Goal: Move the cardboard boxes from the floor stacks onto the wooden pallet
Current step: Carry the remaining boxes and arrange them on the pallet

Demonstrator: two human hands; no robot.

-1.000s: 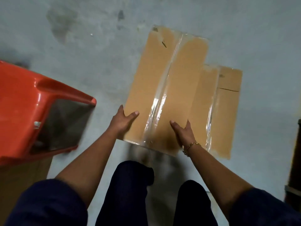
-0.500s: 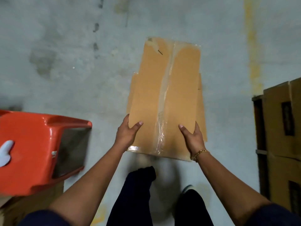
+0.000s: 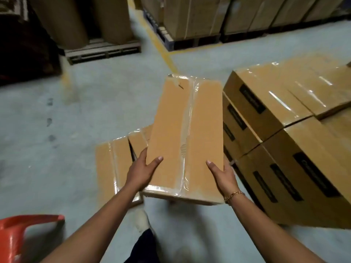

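Note:
I hold a long, flat cardboard box [image 3: 171, 133] sealed with clear tape, lifted off the floor in front of me. My left hand [image 3: 141, 172] grips its near left edge, thumb on top. My right hand [image 3: 223, 175], with a gold bracelet at the wrist, grips the near right edge the same way. Below and left of the held box, another taped box [image 3: 112, 164] lies on the floor. To the right stands a stack of boxes [image 3: 284, 149] with black labels, several layers high. What that stack rests on is hidden.
An orange plastic chair [image 3: 17, 234] sits at the lower left. At the back, brown paper rolls stand on a wooden pallet [image 3: 102, 51], and big cartons on a dark pallet [image 3: 190, 40]. A yellow line [image 3: 161, 46] runs along the grey concrete floor.
The box has come up off the floor in both hands. My view has swung up and right, so the stacked boxes and the far pallets show now. The orange chair has slid to the lower left.

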